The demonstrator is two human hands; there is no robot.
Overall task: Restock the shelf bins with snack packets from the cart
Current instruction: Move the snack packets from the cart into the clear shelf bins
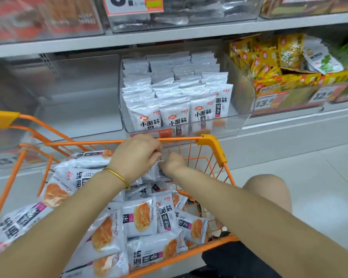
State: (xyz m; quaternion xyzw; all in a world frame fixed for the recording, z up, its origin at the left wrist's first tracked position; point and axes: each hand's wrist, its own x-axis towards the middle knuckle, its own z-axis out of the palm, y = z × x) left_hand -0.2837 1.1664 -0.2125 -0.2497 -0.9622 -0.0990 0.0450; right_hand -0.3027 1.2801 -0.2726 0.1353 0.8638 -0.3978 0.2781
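Snack packets (141,217): white, orange food print, black lettering, heaped in orange wire cart (211,140). Left hand (137,153) and right hand (172,163) both closed on packets near cart's far rim. Clear shelf bin (237,121): matching packets, upright rows.

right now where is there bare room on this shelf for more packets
The clear bin left of the white packets looks empty. The middle bin is packed with upright rows, with only a strip free along its right wall. The yellow packets crowd the right. Both hands are down in the cart.
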